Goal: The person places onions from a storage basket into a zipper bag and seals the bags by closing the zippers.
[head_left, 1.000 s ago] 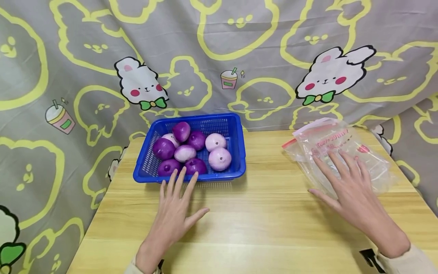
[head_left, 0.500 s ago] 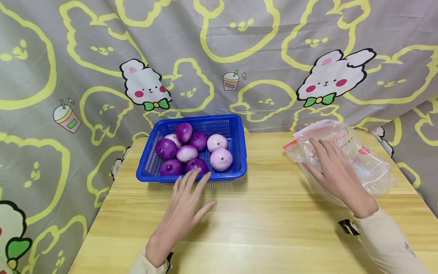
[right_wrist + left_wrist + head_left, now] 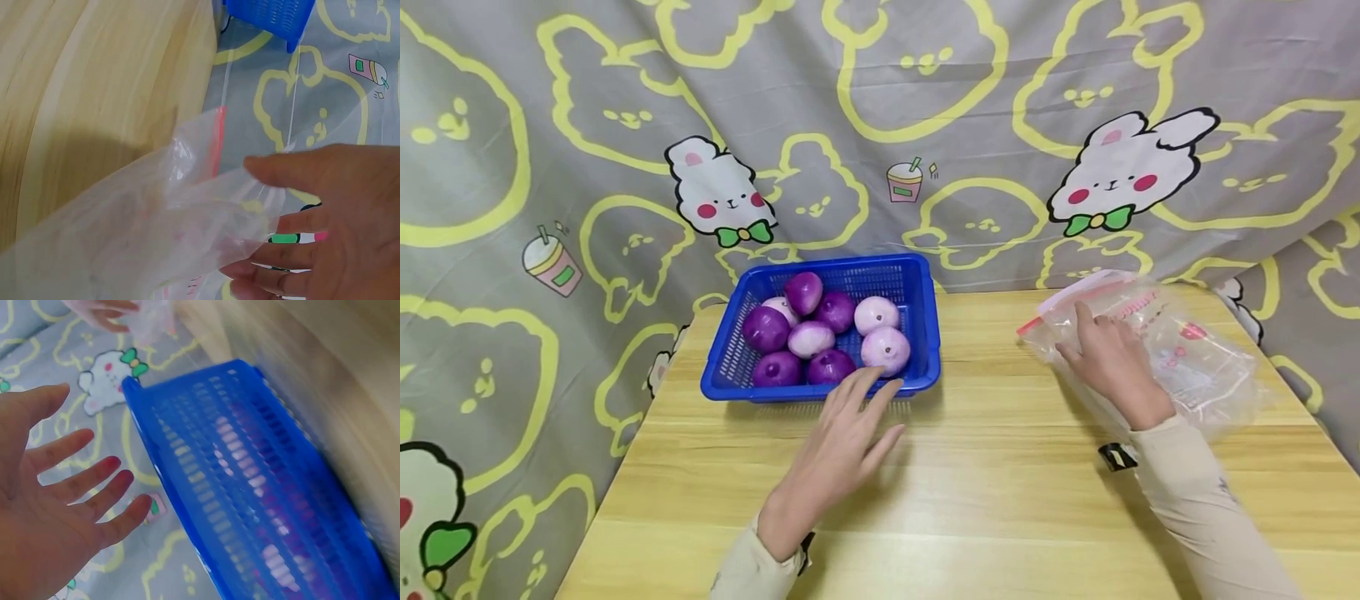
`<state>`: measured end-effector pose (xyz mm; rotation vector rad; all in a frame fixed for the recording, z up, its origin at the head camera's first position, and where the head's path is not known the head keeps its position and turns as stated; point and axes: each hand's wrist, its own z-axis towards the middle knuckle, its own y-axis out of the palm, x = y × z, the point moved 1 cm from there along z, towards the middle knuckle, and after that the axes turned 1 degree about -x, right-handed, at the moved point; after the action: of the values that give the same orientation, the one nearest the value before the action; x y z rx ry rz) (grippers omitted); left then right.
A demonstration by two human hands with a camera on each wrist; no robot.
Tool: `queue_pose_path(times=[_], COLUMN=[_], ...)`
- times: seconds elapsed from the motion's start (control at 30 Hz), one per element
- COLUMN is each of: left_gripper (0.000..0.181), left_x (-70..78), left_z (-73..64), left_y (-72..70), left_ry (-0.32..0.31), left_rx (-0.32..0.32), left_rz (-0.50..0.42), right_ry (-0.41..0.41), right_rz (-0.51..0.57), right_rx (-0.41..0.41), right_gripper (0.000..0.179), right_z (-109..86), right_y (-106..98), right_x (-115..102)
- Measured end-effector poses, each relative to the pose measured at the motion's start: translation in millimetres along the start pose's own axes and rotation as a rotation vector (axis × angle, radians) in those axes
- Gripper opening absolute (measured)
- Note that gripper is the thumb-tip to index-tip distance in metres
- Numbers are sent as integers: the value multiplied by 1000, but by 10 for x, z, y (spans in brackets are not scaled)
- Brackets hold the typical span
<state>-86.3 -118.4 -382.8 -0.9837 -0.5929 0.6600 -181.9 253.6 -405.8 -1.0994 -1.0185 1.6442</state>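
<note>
Purple and pale pinkish-white onions [image 3: 812,340], several of them, lie in a blue plastic basket [image 3: 727,392] with slotted sides. My left hand [image 3: 831,454] hovers in front of the basket, fingers extended and holding nothing; the left wrist view shows its spread fingers [image 3: 81,484] apart from the basket wall. On the right lie clear zip bags [image 3: 1195,379], overlapping, with red strips and printed pink pictures. My right hand [image 3: 1112,358] is over their upper left part. In the right wrist view, thin plastic of one bag [image 3: 181,219] is creased between thumb and fingers, pinched there.
The basket and bags rest on a light wooden table [image 3: 970,500]. Behind it hangs a grey curtain [image 3: 985,75] printed with yellow outlines and white rabbits, close to the table's back edge.
My right hand has drawn in from spread fingers over the bags to a pinch at their upper left part. The left hand has shifted right along the basket's front.
</note>
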Motion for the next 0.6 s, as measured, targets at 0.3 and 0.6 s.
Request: queue_pose_path(times=[0.3,0.6], left_gripper=[39,42], left_x=[274,520], left_z=[362,755], left_y=[179,485], left_ry=[115,124], left_rx=[5,-85], left_rz=[-52,-157], right_ry=[17,-32], right_rz=[31,51], right_rx=[24,100], right_gripper=[23,26], right_z=[-25,-86], right_y=[24,-44], right_x=[-3,-52])
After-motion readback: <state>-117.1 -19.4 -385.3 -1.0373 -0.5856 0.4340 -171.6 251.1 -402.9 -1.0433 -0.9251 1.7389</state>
